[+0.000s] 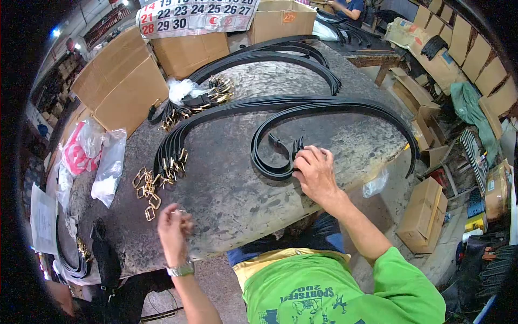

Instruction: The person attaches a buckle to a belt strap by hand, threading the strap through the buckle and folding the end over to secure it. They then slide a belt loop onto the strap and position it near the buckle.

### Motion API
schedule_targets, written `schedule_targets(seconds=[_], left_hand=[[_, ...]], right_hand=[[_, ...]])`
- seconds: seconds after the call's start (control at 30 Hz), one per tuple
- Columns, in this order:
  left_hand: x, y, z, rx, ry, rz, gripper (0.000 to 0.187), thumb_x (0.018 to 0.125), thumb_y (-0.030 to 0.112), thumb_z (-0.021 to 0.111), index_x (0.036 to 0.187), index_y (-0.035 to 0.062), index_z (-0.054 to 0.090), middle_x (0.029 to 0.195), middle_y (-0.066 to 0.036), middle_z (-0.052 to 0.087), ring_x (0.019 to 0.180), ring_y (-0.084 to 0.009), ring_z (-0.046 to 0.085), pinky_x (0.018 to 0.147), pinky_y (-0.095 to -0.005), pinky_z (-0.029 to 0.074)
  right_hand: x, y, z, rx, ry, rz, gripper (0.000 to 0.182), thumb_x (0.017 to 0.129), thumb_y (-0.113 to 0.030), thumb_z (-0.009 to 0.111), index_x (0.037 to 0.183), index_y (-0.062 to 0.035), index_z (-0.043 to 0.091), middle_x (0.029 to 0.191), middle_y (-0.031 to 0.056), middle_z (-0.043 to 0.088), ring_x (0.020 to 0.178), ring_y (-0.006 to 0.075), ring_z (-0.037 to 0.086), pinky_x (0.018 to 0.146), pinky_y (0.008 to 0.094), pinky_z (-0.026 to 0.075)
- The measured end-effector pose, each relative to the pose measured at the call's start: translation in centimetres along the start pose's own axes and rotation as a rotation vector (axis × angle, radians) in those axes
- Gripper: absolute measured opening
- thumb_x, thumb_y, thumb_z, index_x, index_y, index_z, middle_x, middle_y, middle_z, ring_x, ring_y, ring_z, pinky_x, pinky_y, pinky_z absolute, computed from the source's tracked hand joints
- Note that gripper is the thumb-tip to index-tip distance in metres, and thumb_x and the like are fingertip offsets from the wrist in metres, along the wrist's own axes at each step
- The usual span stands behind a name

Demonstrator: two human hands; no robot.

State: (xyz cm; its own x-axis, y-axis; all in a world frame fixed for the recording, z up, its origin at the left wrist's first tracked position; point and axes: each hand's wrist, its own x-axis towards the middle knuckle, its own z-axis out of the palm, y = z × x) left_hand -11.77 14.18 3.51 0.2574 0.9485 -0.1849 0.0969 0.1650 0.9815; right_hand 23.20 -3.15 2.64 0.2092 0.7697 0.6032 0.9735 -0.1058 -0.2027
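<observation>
Black belt straps (226,109) lie in a long looped bundle across the dark worktable (226,200). My right hand (317,171) is closed on the strap ends at the near side of the coil, its fingers wrapped over them. Slightly smeared by motion, my left hand (174,233) hovers over the table's near left part. Its fingers are pinched around what looks like a gold buckle (182,212). Just beyond it lies a small pile of loose gold buckles (144,186). Next to the pile, the bundle's left ends carry gold metal pieces (174,166).
Farther back lie another black strap bundle (270,60) and gold-tipped ends with a plastic bag (186,92). Cardboard boxes (129,81) and a calendar sheet (197,19) line the far side. Plastic bags (109,167) sit at left. Another person (349,9) is at the back.
</observation>
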Motion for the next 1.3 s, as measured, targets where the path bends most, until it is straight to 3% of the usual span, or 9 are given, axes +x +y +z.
schedule_targets(seconds=[0.13, 0.27, 0.47, 0.6, 0.77, 0.97, 1.13, 1.2, 1.3], left_hand=[[-4.1, -0.5, 5.8, -0.167, -0.287, -0.166, 0.021, 0.099, 0.017, 0.06, 0.117, 0.0068, 0.06, 0.092, -0.005, 0.066, 0.077, -0.012, 0.066, 0.063, -0.0265, 0.057], [-6.0, -1.2, 10.3, -0.141, -0.443, -0.283, 0.023, 0.099, 0.022, 0.062, 0.116, 0.0066, 0.063, 0.089, 0.0, 0.064, 0.078, -0.0106, 0.066, 0.065, -0.0247, 0.056], [-5.5, -1.9, 12.6, -0.112, -0.442, -0.192, 0.022, 0.095, 0.018, 0.067, 0.112, 0.0053, 0.063, 0.081, 0.001, 0.061, 0.067, -0.0071, 0.059, 0.055, -0.0205, 0.047], [-5.2, -2.7, 12.2, -0.092, -0.387, -0.122, 0.02, 0.089, 0.018, 0.074, 0.086, 0.011, 0.056, 0.071, 0.006, 0.053, 0.057, -0.0044, 0.047, 0.047, -0.0216, 0.036], [-5.8, -2.9, 13.7, -0.028, -0.362, -0.113, 0.027, 0.086, 0.023, 0.078, 0.078, 0.0141, 0.054, 0.068, 0.008, 0.047, 0.055, -0.0036, 0.041, 0.046, -0.0217, 0.032], [-6.2, -2.3, 15.6, 0.003, -0.493, -0.095, 0.026, 0.093, 0.033, 0.07, 0.094, 0.0079, 0.064, 0.07, 0.004, 0.056, 0.059, -0.0044, 0.051, 0.051, -0.0222, 0.041], [-5.8, -2.7, 17.4, -0.091, -0.573, -0.193, 0.033, 0.093, 0.035, 0.07, 0.108, 0.006, 0.064, 0.076, 0.002, 0.061, 0.062, -0.0059, 0.057, 0.056, -0.0219, 0.049], [-6.2, -1.9, 17.9, -0.064, -0.559, -0.278, 0.038, 0.093, 0.036, 0.07, 0.116, 0.006, 0.064, 0.081, 0.0, 0.065, 0.068, -0.008, 0.063, 0.06, -0.0226, 0.053], [-6.5, -1.1, 18.1, -0.134, -0.53, -0.355, 0.056, 0.093, 0.041, 0.068, 0.129, 0.0002, 0.056, 0.109, -0.01, 0.069, 0.077, -0.0141, 0.069, 0.063, -0.0255, 0.056]], right_hand=[[-0.1, -0.2, 0.6, 0.007, -0.05, 0.015, 0.023, 0.073, -0.012, 0.076, 0.091, -0.0122, 0.062, 0.096, 0.0042, 0.06, 0.095, 0.025, 0.058, 0.088, 0.0475, 0.036], [0.5, -1.4, 1.2, 0.094, -0.086, -0.013, 0.016, 0.084, -0.029, 0.071, 0.088, -0.014, 0.068, 0.09, 0.0021, 0.061, 0.089, 0.0229, 0.058, 0.084, 0.0419, 0.036], [1.6, -0.6, 0.1, 0.119, -0.141, 0.003, 0.034, 0.083, -0.034, 0.073, 0.107, -0.0119, 0.067, 0.104, 0.0048, 0.063, 0.104, 0.0242, 0.057, 0.091, 0.0437, 0.037], [0.4, 3.1, 0.6, 0.053, -0.073, 0.075, 0.053, 0.079, -0.04, 0.075, 0.12, -0.0091, 0.063, 0.127, 0.0093, 0.061, 0.121, 0.0286, 0.053, 0.097, 0.0473, 0.038], [0.4, 3.3, 0.5, 0.092, -0.109, 0.134, 0.05, 0.084, -0.035, 0.072, 0.125, -0.0096, 0.062, 0.135, 0.0115, 0.056, 0.125, 0.0313, 0.051, 0.099, 0.0495, 0.041], [-0.5, 5.2, 1.2, 0.065, -0.111, 0.126, 0.053, 0.077, -0.01, 0.074, 0.126, -0.0081, 0.055, 0.128, 0.0155, 0.057, 0.114, 0.0371, 0.056, 0.094, 0.0474, 0.043], [0.5, 5.1, 1.1, 0.151, -0.088, 0.149, 0.041, 0.075, -0.011, 0.077, 0.111, -0.0078, 0.058, 0.124, 0.013, 0.059, 0.11, 0.0359, 0.057, 0.095, 0.0461, 0.041], [0.5, 5.1, 0.9, 0.214, -0.296, 0.33, 0.039, 0.075, -0.014, 0.078, 0.109, -0.0082, 0.059, 0.118, 0.0113, 0.064, 0.109, 0.0336, 0.06, 0.095, 0.0453, 0.04], [-1.0, 2.2, 0.3, 0.404, -0.159, 0.278, 0.029, 0.077, -0.02, 0.078, 0.1, -0.0054, 0.066, 0.097, 0.014, 0.069, 0.089, 0.035, 0.066, 0.078, 0.0419, 0.052]])
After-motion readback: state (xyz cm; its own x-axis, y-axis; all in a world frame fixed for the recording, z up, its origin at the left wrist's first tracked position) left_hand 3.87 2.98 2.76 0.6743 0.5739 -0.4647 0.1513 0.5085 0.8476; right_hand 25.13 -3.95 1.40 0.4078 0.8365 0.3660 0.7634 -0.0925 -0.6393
